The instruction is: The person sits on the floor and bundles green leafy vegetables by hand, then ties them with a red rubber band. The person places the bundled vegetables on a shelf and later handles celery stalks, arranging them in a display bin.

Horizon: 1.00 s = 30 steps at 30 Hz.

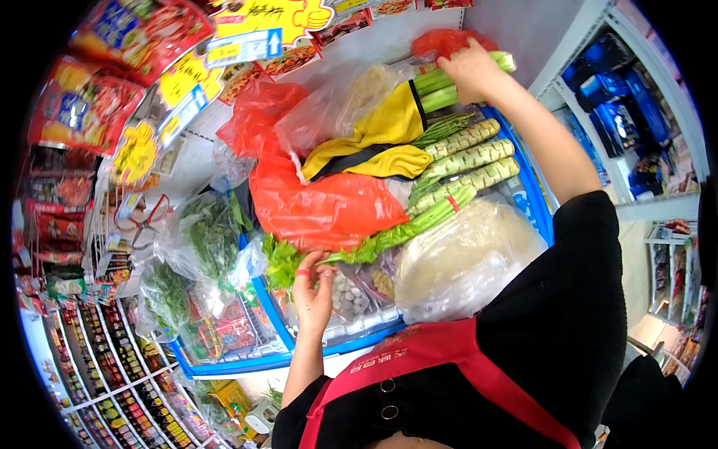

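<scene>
My right hand reaches to the far right corner of a glass-topped chest freezer. Its fingers lie at a red plastic bag, over thick celery stalks; its grip is hidden. My left hand is at the near side with bent fingers, by the leafy end of a slimmer celery bunch tied with red tape. Whether it holds the leaves is unclear. Between my hands lie a large red plastic bag, a yellow and black cloth item, and several stem lettuce stalks.
A big clear bag of pale food sits at the near right on the freezer, inside its blue frame. Bagged greens lie at left. Scissors hang by packaged goods. Shelving stands at right.
</scene>
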Tool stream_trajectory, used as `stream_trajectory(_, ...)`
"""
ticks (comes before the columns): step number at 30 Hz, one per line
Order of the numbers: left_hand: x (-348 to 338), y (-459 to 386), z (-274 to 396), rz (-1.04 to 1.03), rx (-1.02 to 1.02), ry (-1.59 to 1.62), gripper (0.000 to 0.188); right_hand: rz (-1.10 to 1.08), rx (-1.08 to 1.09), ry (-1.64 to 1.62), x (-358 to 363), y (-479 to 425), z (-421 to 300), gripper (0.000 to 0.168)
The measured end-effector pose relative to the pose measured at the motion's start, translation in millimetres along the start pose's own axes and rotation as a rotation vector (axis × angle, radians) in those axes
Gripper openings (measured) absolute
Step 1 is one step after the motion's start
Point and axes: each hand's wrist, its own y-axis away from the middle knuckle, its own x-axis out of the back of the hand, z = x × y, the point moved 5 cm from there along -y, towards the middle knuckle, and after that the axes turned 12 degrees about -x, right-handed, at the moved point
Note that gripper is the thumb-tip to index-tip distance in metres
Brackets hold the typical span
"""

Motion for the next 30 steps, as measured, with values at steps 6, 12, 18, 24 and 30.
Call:
stream_trajectory(6,-9.9,63.5,16.2,-0.154,-0.023,0.097,0.031,0.069,-0.113,0.063,139.2,107.7,29.1,0.051)
stream_trajectory(12,-50.0,112.8,23.4,-0.473,0.046,0.279,0.027,0.25,-0.242,0.181,250.8,280.8,84.8,0.043)
stream_trajectory(18,-101.6,142.5,72.1,-0.8,-0.164,0.38,0.029,0.332,-0.407,0.098,318.6,426.0,67.6,0.045)
stream_trajectory(24,-122.2,154.4,147.2,-0.77,-0.396,0.584,0.071,0.323,-0.545,-0.629,271.7,482.1,28.1,0.061)
stream_trajectory(30,-47.7,147.4,125.0,-0.224,-0.238,0.863,0.056,-0.259,-0.291,-1.409,162.3,411.1,-152.6,0.07)
